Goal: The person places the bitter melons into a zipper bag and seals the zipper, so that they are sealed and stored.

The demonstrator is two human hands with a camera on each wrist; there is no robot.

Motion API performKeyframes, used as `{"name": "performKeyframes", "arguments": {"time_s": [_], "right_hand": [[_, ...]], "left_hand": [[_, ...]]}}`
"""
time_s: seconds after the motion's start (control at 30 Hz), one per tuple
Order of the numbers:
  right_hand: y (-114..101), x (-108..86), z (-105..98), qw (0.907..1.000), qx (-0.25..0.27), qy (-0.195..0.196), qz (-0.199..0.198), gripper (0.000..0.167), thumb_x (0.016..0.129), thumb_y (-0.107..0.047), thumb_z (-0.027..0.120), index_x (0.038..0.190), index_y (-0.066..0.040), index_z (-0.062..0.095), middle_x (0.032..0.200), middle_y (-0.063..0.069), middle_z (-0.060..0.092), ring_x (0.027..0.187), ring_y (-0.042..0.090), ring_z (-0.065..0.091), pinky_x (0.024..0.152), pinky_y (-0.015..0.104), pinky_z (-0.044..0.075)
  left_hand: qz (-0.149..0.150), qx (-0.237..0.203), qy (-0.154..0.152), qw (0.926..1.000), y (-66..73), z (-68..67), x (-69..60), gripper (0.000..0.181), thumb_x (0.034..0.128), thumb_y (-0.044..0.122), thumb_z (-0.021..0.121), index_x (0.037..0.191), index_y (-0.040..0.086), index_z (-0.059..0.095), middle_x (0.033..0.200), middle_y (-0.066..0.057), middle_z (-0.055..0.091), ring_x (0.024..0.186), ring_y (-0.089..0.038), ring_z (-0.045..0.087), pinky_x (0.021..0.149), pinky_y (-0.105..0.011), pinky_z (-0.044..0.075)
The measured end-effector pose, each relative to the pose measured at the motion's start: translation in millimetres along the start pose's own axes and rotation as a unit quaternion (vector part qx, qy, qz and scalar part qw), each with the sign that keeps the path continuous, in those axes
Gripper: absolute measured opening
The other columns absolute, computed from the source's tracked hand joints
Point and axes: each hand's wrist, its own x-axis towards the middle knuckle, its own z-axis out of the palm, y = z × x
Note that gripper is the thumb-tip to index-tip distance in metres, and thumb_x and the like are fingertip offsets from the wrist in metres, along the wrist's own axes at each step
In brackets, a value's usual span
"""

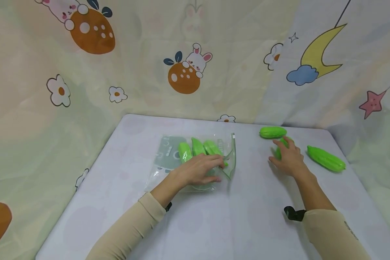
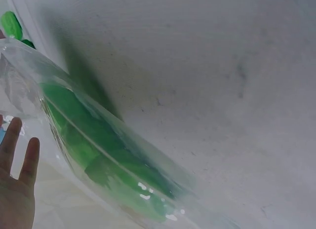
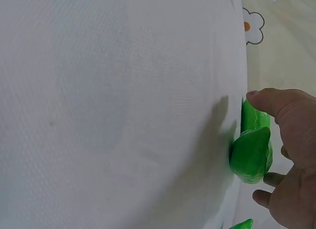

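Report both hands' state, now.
Left hand: at the clear bag; grip cannot be told.
Right hand: open, spread about a green vegetable.

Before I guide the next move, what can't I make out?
Head: lower ends of bright-green oblong vegetables in the clear plastic bag, behind the left hand.
Head: much of the loose green oblong vegetable behind the right hand.
Left wrist: part of the left hand, cut by left edge.
Right wrist: lowest green vegetable, cut by bottom edge.
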Motion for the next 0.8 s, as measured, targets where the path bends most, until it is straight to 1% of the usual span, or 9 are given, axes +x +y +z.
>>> {"name": "performKeyframes", "arguments": {"time_s": [0.13,0.27,0.37,0.43,0.57,0.67,0.8], "right_hand": [[3.1,-0.9,2.3,0.9999,0.003,-0.004,0.009,0.074,0.098,-0.029,0.065,0.156,-0.001,0.030,0.163,0.033,0.003,0.138,0.070,0.018,0.101,0.084,0.023],[6.1,-1.8,3.0,0.9999,0.000,-0.004,0.012,0.076,0.098,-0.029,0.064,0.155,0.007,0.028,0.160,0.037,0.007,0.137,0.070,0.019,0.102,0.082,0.025],[8.5,-3.3,2.9,0.9999,0.000,-0.001,0.013,0.077,0.099,-0.028,0.063,0.154,0.011,0.026,0.156,0.040,0.010,0.134,0.071,0.021,0.103,0.079,0.029],[10.4,-4.0,3.2,0.9999,-0.003,0.004,0.012,0.077,0.099,-0.027,0.062,0.154,0.013,0.025,0.153,0.041,0.012,0.131,0.071,0.022,0.101,0.078,0.032],[13.8,-4.8,4.2,0.9998,-0.010,0.012,0.013,0.075,0.099,-0.025,0.061,0.153,0.014,0.026,0.149,0.041,0.014,0.126,0.071,0.023,0.097,0.076,0.036],[14.4,-6.2,3.8,0.9996,-0.005,0.016,0.022,0.074,0.098,-0.022,0.061,0.152,0.014,0.027,0.147,0.041,0.013,0.125,0.068,0.023,0.094,0.074,0.038],[13.8,-8.0,3.5,0.9993,0.000,0.022,0.030,0.071,0.095,-0.020,0.064,0.152,0.007,0.031,0.144,0.042,0.012,0.124,0.067,0.026,0.089,0.072,0.042]], "left_hand": [[0.001,-0.003,0.004,1.0000,-0.2,1.8,-0.2,0.039,0.0934,0.038,0.077,0.124,0.017,0.063,0.141,0.002,0.060,0.120,-0.016,0.063,0.093,-0.034,0.050],[-0.005,-0.001,-0.001,1.0000,-0.5,2.8,-0.5,0.039,0.0937,0.039,0.076,0.124,0.018,0.063,0.142,0.002,0.059,0.121,-0.015,0.062,0.093,-0.035,0.050],[-0.007,0.004,-0.005,1.0000,0.4,2.5,-1.0,0.038,0.0940,0.041,0.075,0.124,0.020,0.063,0.143,0.003,0.059,0.124,-0.015,0.061,0.094,-0.034,0.050],[-0.004,0.003,-0.004,1.0000,0.6,2.7,-1.4,0.037,0.0940,0.040,0.075,0.123,0.020,0.062,0.143,0.002,0.059,0.123,-0.014,0.061,0.093,-0.033,0.050],[0.003,0.003,0.001,1.0000,0.4,2.7,-1.9,0.037,0.0941,0.039,0.076,0.122,0.019,0.063,0.141,0.002,0.059,0.120,-0.013,0.062,0.090,-0.032,0.050],[0.004,0.003,0.004,1.0000,0.6,2.5,-2.0,0.037,0.0938,0.039,0.076,0.122,0.018,0.063,0.140,0.003,0.060,0.117,-0.012,0.063,0.087,-0.031,0.050],[0.006,0.003,0.009,0.9999,0.2,1.8,-2.6,0.038,0.0930,0.038,0.077,0.122,0.017,0.064,0.137,0.005,0.061,0.112,-0.012,0.063,0.085,-0.030,0.050]]}}
